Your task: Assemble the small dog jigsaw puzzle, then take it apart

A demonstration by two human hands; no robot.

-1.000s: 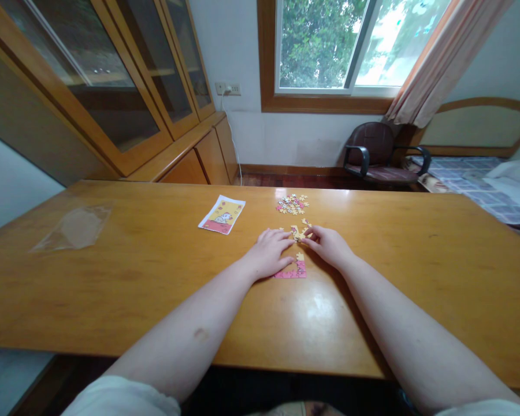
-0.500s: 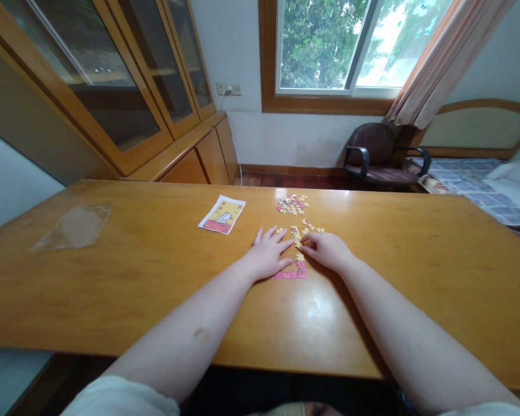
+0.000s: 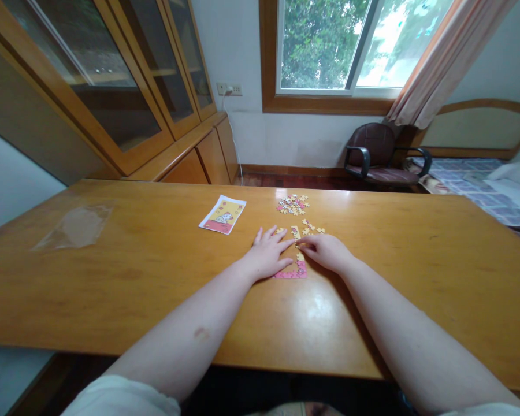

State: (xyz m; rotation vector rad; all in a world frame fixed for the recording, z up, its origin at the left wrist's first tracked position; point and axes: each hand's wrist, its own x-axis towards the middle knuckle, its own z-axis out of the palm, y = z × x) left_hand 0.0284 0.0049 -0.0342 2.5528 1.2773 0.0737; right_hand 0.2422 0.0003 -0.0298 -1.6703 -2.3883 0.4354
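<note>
My left hand [image 3: 268,254] lies flat on the wooden table [image 3: 156,277] with its fingers spread, covering the left part of a partly joined pink and yellow puzzle [image 3: 295,270]. My right hand [image 3: 325,251] rests just right of it, fingers curled, its fingertips pinching at a small yellow puzzle piece [image 3: 299,245] at the top of the joined column. A short joined strip [image 3: 295,233] lies beyond my fingers. Farther back sits a heap of loose puzzle pieces [image 3: 292,204].
A picture card [image 3: 222,215] lies left of the heap. A clear plastic bag [image 3: 75,226] lies at the table's far left. A few stray pieces [image 3: 312,226] lie right of the strip. Behind the table are a cabinet [image 3: 125,86], an armchair [image 3: 379,153] and a bed [image 3: 489,185].
My left hand's fingers have spread out flat. My right hand has drawn back toward me from the loose strip to the top of the joined column.
</note>
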